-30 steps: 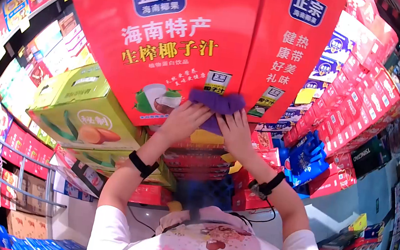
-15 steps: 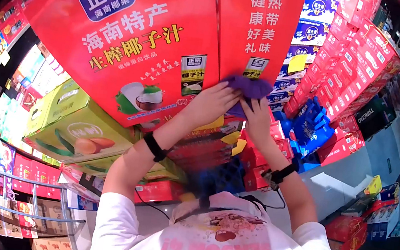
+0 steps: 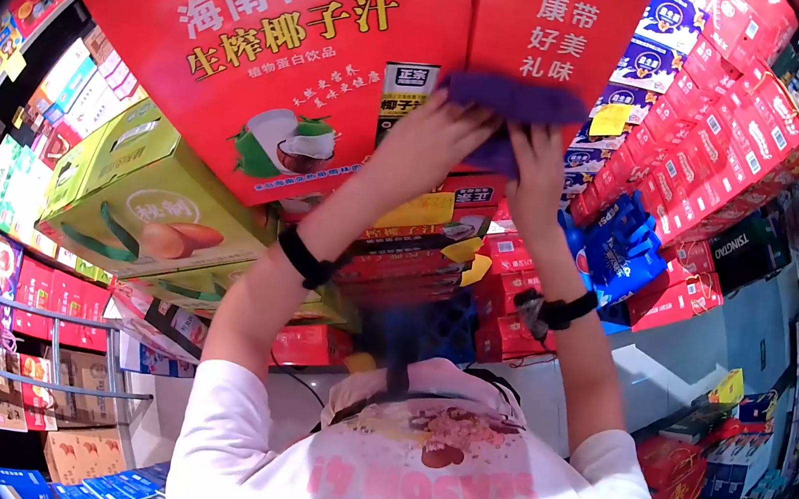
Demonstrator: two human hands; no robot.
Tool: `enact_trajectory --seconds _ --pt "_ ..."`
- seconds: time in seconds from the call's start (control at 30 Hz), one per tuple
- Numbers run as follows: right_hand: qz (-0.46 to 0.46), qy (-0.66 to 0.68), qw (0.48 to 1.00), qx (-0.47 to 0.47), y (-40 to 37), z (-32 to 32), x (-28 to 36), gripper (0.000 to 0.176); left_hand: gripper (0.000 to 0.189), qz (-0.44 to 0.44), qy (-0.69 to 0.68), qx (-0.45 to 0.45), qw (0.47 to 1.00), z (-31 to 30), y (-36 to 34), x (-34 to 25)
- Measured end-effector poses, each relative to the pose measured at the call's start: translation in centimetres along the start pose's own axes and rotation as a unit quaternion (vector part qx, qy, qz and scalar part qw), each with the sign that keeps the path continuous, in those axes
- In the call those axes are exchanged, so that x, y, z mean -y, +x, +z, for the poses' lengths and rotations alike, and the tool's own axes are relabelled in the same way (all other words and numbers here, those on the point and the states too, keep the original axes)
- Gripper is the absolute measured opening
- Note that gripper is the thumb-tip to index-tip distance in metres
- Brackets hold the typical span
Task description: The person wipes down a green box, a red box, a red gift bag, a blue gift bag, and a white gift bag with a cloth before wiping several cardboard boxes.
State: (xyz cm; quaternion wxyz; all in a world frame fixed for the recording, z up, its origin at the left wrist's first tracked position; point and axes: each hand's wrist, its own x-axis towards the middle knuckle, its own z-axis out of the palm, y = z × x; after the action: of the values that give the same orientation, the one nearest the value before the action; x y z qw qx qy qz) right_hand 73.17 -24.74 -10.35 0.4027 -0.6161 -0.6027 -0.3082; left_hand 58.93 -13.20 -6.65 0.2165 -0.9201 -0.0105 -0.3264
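Note:
A purple cloth (image 3: 515,103), blurred by motion, is held up in front of a large red carton (image 3: 346,41) with white and yellow lettering. My left hand (image 3: 439,139) has its fingers closed on the cloth's left part, close to the carton's lower right area. On the right, my right hand (image 3: 536,172) grips the lower right part of the same cloth with bent fingers. Both hands are near each other, with the cloth bunched between them.
Green boxes (image 3: 164,198) stand at the left beside metal rails (image 3: 58,316). Below the big carton are stacked red boxes and a yellow tag (image 3: 415,211). Stacked red boxes (image 3: 746,144), a blue bag (image 3: 622,244) and a dark green box (image 3: 753,246) are at the right.
The carton appears higher in view. Both hands and the purple cloth have shifted slightly up and right, and the cloth looks more spread out.

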Motion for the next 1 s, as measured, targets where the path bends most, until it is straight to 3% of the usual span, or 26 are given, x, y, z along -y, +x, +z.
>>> enact_trajectory --seconds 0.1,0.23,0.3,0.47,0.7,0.77,0.87,0.93,1.0 --pt "-0.007 0.025 0.997 0.069 -6.9 3.4 -0.6 0.057 0.044 -0.001 -0.087 0.081 0.993 3.3 -5.5 -2.2" --pt "0.001 0.087 0.987 0.134 -11.2 5.4 0.1 0.051 0.045 -0.040 -0.095 0.071 0.992 7.0 -10.7 -5.5" --pt "-0.011 0.085 0.986 0.145 -11.8 6.4 0.2 0.049 0.046 -0.122 -0.073 0.123 0.982 7.9 -12.3 -6.2" --pt "-0.036 0.054 0.976 0.209 -14.9 9.8 0.0 0.050 0.046 -0.153 -0.067 0.115 0.979 9.5 -14.9 -6.8" --pt "-0.028 0.098 0.977 0.188 -14.3 9.9 1.6 0.052 0.047 -0.174 -0.113 0.088 0.974 7.9 -15.5 -6.8" --pt "-0.066 0.126 0.981 0.131 -12.2 9.3 2.2 0.052 0.047 -0.184 -0.111 0.091 0.972 7.0 -15.4 -6.7" --pt "-0.098 0.141 0.973 0.152 -10.2 9.5 3.8 0.050 0.046 -0.225 -0.113 0.072 0.965 5.7 -16.5 -6.8" --pt "-0.112 0.159 0.962 0.190 -10.0 10.8 4.3 0.049 0.044 -0.279 0.004 0.112 0.954 4.9 -17.7 -6.6" --pt "-0.130 0.176 0.950 0.225 -10.3 11.9 4.9 0.048 0.044 -0.303 0.004 0.141 0.942 5.5 -20.3 -6.8"
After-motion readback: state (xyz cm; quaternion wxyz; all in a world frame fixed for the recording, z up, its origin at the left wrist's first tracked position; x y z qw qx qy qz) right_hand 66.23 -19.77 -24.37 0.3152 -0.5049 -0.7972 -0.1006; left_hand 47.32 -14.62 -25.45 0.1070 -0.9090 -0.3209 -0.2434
